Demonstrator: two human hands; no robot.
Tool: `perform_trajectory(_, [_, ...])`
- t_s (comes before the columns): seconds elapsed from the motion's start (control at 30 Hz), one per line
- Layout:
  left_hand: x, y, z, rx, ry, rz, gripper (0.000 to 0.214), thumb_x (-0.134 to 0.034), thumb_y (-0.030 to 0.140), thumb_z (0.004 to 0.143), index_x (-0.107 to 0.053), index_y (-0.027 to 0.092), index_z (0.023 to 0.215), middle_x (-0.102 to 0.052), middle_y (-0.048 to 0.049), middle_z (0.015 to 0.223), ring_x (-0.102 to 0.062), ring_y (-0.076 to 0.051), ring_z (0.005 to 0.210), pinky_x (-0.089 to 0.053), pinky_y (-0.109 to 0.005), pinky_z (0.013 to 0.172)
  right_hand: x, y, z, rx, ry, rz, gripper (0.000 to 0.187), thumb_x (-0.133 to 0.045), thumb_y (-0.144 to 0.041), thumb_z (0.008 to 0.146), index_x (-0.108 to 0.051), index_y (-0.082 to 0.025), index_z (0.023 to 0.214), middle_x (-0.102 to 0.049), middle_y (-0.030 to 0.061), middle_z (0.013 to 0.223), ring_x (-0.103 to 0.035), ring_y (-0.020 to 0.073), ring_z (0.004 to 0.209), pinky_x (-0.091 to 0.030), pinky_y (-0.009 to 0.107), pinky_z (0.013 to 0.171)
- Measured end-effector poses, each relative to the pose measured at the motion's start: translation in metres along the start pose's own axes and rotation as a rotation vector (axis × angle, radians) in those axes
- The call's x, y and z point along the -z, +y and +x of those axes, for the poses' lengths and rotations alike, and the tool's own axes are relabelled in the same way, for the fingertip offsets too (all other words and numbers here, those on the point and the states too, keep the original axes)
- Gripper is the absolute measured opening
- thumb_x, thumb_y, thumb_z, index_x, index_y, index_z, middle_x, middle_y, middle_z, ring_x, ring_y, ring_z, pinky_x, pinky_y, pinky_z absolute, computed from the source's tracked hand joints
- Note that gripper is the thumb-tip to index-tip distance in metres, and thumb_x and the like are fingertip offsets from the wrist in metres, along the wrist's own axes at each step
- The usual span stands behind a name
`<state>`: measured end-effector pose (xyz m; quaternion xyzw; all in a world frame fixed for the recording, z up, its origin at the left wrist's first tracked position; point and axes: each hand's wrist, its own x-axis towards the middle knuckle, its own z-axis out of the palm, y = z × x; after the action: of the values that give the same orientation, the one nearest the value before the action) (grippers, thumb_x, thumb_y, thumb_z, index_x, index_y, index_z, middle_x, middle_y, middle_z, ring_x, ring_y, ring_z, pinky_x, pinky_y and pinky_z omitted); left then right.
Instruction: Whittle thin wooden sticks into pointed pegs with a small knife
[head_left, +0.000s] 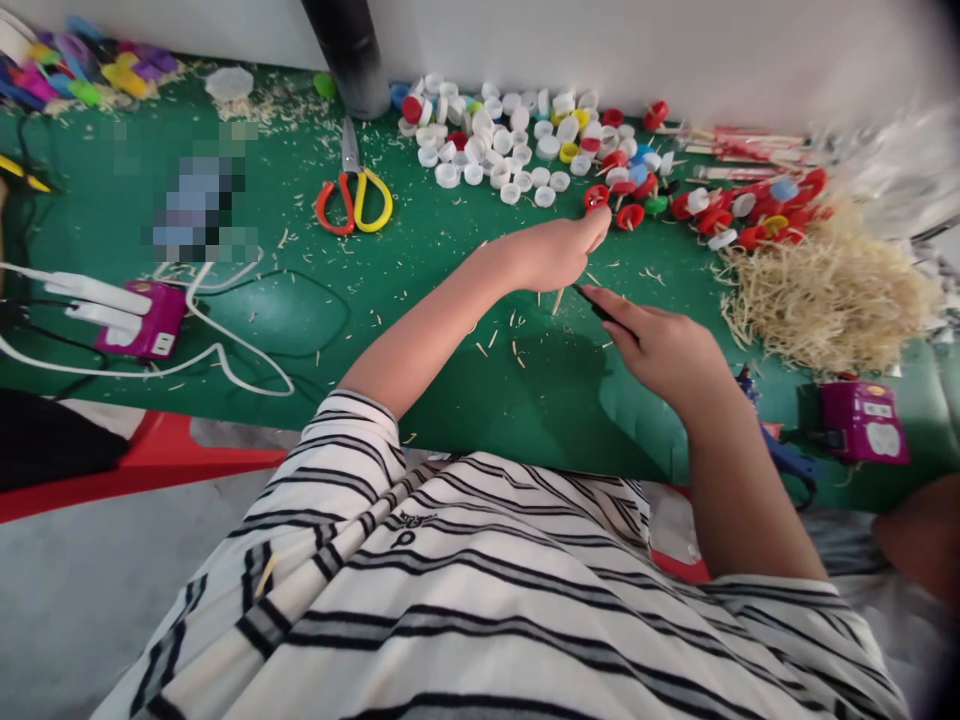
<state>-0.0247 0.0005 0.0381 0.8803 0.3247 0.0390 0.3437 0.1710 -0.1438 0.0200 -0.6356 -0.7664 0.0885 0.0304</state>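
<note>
My left hand (559, 250) reaches forward over the green table (420, 330), fingers pinched together beside a red bottle cap (596, 197); a thin wooden stick (559, 300) shows just under the hand. My right hand (660, 345) is closed round a dark slim tool (592, 303) whose tip points toward the left hand. A heap of white caps (495, 135) lies just beyond, with red caps on sticks (742, 210) to its right.
Red-and-yellow scissors (354, 195) lie left of the caps. A mound of wood shavings (825, 290) sits at the right. Purple boxes (146, 320) (862, 420) with white cables rest at both sides. A dark post (349, 55) stands at the back.
</note>
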Motion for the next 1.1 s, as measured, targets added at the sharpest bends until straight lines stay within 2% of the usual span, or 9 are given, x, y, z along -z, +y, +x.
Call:
perform_trajectory(0.1, [0.001,0.0,0.0,0.01,0.0,0.021,0.025,-0.038,0.015,0.095,-0.045,0.021,0.118,-0.04,-0.0015,0.078,-0.036,-0.016,0.065,-0.025,-0.035,0.068,0.002,-0.001,0.007,-0.009,-0.013,0.081,0.057,-0.039,-0.041,0.105,-0.042,-0.04,0.162,-0.076,0.0057,0.122,-0.072,0.0283,0.091,-0.054,0.041,0.077])
perform_trajectory(0.23, [0.001,0.001,0.001,0.013,0.015,0.026,0.024,-0.036,0.014,0.095,-0.045,0.021,0.116,-0.04,-0.0012,0.078,-0.034,-0.016,0.063,-0.025,-0.035,0.066,-0.011,-0.004,0.01,-0.017,0.014,0.3,0.06,-0.041,-0.041,0.104,-0.041,-0.034,0.163,-0.072,0.006,0.135,-0.072,0.03,0.102,-0.057,0.044,0.087])
perform_trajectory(0.37, [0.0,0.002,0.001,0.017,0.006,0.012,0.026,-0.036,0.013,0.094,-0.045,0.021,0.117,-0.041,-0.0015,0.077,-0.036,-0.017,0.065,-0.025,-0.036,0.067,-0.022,-0.003,0.008,-0.038,0.024,0.384,0.061,-0.042,-0.041,0.103,-0.042,-0.031,0.163,-0.066,0.0068,0.144,-0.071,0.0301,0.11,-0.057,0.045,0.093])
perform_trajectory(0.57, [0.001,0.003,0.0,0.031,-0.014,-0.001,0.025,-0.036,0.014,0.095,-0.043,0.022,0.118,-0.041,-0.0013,0.077,-0.037,-0.017,0.065,-0.026,-0.036,0.066,-0.028,-0.002,0.001,-0.05,0.029,0.401,0.06,-0.043,-0.04,0.103,-0.042,-0.031,0.163,-0.065,0.0065,0.145,-0.072,0.0297,0.111,-0.058,0.046,0.094])
perform_trajectory(0.7, [0.001,0.003,-0.001,0.023,-0.016,0.001,0.022,-0.035,0.014,0.095,-0.043,0.022,0.114,-0.04,-0.0005,0.075,-0.033,-0.017,0.063,-0.025,-0.036,0.065,-0.034,-0.004,-0.005,-0.081,-0.019,0.367,0.059,-0.041,-0.04,0.104,-0.042,-0.034,0.163,-0.071,0.0059,0.136,-0.074,0.0311,0.109,-0.058,0.047,0.093])
perform_trajectory(0.87, [0.001,0.003,-0.001,0.016,-0.01,-0.008,0.021,-0.036,0.012,0.094,-0.042,0.022,0.111,-0.039,-0.0003,0.074,-0.034,-0.016,0.063,-0.025,-0.036,0.065,-0.038,-0.004,-0.007,-0.069,-0.009,0.37,0.059,-0.04,-0.041,0.105,-0.042,-0.034,0.163,-0.07,0.0053,0.138,-0.073,0.0303,0.111,-0.059,0.044,0.091])
perform_trajectory(1.1, [0.003,0.008,-0.004,0.019,-0.02,0.013,0.023,-0.036,0.011,0.092,-0.043,0.023,0.11,-0.039,-0.0002,0.072,-0.035,-0.017,0.063,-0.025,-0.036,0.065,-0.019,-0.007,-0.002,-0.066,0.019,0.26,0.057,-0.038,-0.041,0.106,-0.041,-0.037,0.163,-0.078,0.0056,0.118,-0.075,0.0267,0.087,-0.057,0.037,0.077])
